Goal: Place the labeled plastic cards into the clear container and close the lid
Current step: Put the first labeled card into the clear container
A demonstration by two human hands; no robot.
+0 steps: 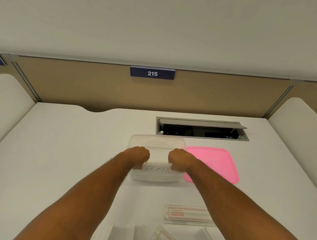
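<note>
While both hands hover over the clear container, the left hand and right hand pinch opposite ends of the BATMAN card, fingers curled around it, held at the near rim. Pink lid lies just right on the worktop; more cards wait nearer.

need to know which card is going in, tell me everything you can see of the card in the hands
The card is a long, narrow strip of clear or frosted plastic with BATMAN handwritten on it in dark capitals. It is held level, its long side running left to right, over the near part of the clear container. The left hand grips its left end and the right hand grips its right end, fingers curled round it. Whether it already touches the container cannot be told. The pink lid lies apart, to the right.
</note>
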